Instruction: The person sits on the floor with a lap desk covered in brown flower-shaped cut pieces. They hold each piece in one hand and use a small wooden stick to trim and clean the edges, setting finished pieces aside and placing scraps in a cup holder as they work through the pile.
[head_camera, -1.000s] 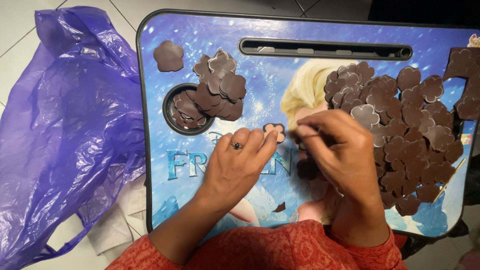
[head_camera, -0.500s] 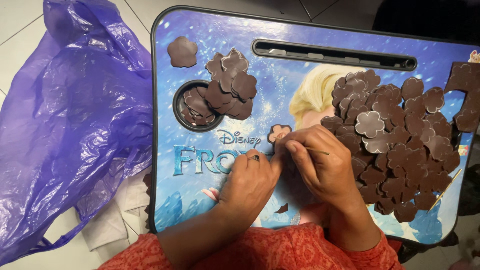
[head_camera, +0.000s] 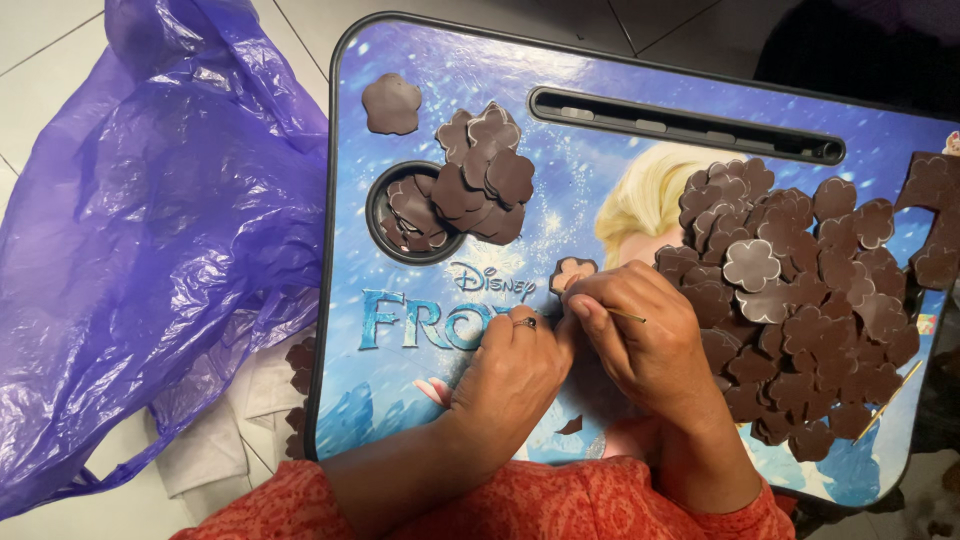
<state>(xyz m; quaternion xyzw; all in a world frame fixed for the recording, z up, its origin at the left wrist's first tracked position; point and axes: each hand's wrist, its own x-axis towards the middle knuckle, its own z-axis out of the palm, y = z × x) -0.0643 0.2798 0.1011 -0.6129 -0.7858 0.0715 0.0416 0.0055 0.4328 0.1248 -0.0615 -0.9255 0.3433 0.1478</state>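
While view slid left, both hands (head_camera: 590, 345) stayed pinching flower cutout (head_camera: 572, 271) — right grip holds stick (head_camera: 625, 315).

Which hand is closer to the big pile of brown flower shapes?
The right hand. It sits right beside the big pile of brown flower shapes, touching its edge. The left hand is farther away, on the other side of the right hand.

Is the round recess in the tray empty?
No, the recess holds several brown flower-shaped pieces, with more stacked over its right edge.
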